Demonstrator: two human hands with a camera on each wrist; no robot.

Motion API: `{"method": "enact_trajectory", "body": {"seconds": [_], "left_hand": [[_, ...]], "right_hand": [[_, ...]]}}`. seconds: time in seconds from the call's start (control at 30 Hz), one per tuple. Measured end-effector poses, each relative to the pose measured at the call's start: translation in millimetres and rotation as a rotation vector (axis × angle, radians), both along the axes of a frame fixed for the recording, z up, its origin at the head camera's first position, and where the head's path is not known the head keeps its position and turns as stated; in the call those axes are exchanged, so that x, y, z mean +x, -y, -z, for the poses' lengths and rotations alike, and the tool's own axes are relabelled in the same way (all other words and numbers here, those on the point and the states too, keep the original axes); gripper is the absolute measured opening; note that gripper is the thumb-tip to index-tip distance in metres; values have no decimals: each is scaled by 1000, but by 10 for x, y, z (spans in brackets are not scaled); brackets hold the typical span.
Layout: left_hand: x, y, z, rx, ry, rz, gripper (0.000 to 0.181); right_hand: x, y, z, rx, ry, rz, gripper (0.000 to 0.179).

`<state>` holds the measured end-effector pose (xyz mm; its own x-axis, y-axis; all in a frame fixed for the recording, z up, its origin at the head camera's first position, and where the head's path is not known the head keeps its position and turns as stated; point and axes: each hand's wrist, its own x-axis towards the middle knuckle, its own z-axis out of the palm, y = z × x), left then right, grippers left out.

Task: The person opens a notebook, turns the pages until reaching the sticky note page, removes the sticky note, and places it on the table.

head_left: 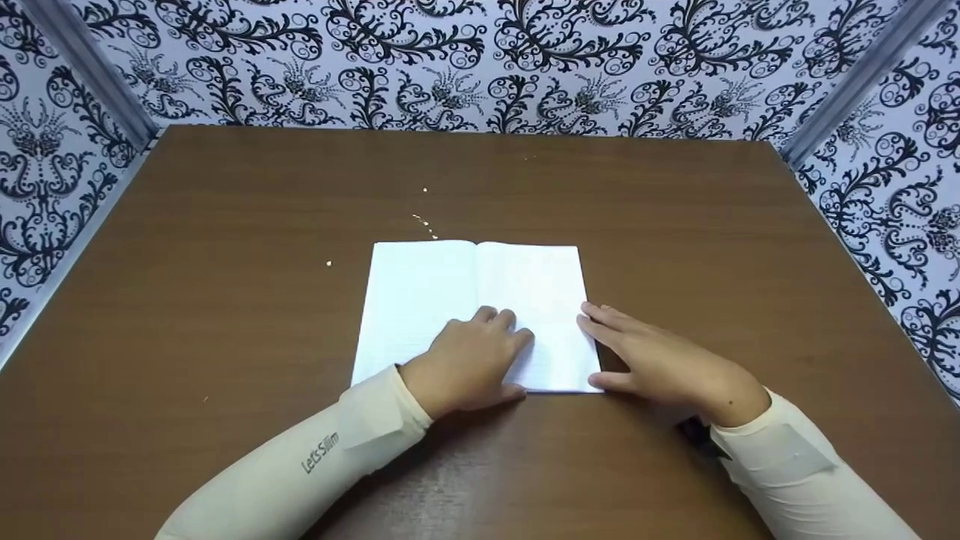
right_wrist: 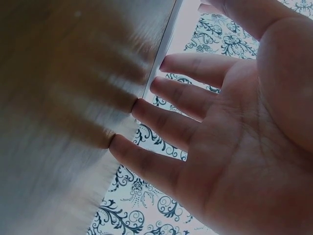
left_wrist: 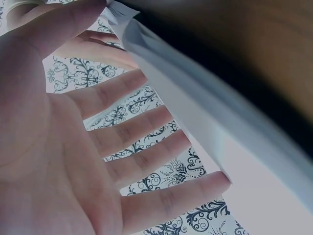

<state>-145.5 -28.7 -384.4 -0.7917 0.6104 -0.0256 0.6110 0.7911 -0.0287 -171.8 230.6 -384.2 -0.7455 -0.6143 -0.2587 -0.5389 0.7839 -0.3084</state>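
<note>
An open notebook (head_left: pixel 420 300) with blank-looking white pages lies flat on the table. My left hand (head_left: pixel 476 356) rests over its right page near the central fold, fingertips pressing on the paper and thumb at the lower edge. In the left wrist view, the fingers (left_wrist: pixel 146 161) are spread and meet the page (left_wrist: pixel 264 196). At the notebook's right edge is my right hand (head_left: pixel 660 364), its fingertips and thumb touching the page border. The right wrist view shows these fingers (right_wrist: pixel 166 122) extended, some tips on the tabletop beside the notebook's edge (right_wrist: pixel 164 56).
The brown wooden table (head_left: pixel 225 315) spreads around the notebook. Small white scraps (head_left: pixel 425 223) lie beyond its top edge, and another white bit (head_left: pixel 328 263) is to its left. Patterned black-and-white walls (head_left: pixel 450 67) stand behind and at both sides.
</note>
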Motion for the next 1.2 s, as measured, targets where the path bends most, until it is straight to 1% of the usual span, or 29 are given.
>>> {"method": "enact_trajectory", "body": {"seconds": [0.27, 0.53, 0.7, 0.93, 1.2], "left_hand": [[1, 8, -3, 14, 3, 5, 58], [-3, 14, 5, 7, -1, 13, 56], [-2, 4, 12, 8, -2, 16, 53], [11, -11, 15, 4, 5, 30, 48], [11, -7, 17, 5, 12, 33, 46]], "right_hand": [[-11, -8, 3, 3, 5, -3, 76], [-10, -18, -6, -2, -2, -12, 71], [-12, -20, -8, 4, 5, 0, 72], [-14, -38, -23, -4, -23, -20, 71], [-7, -39, -37, -1, -20, -17, 72]]}}
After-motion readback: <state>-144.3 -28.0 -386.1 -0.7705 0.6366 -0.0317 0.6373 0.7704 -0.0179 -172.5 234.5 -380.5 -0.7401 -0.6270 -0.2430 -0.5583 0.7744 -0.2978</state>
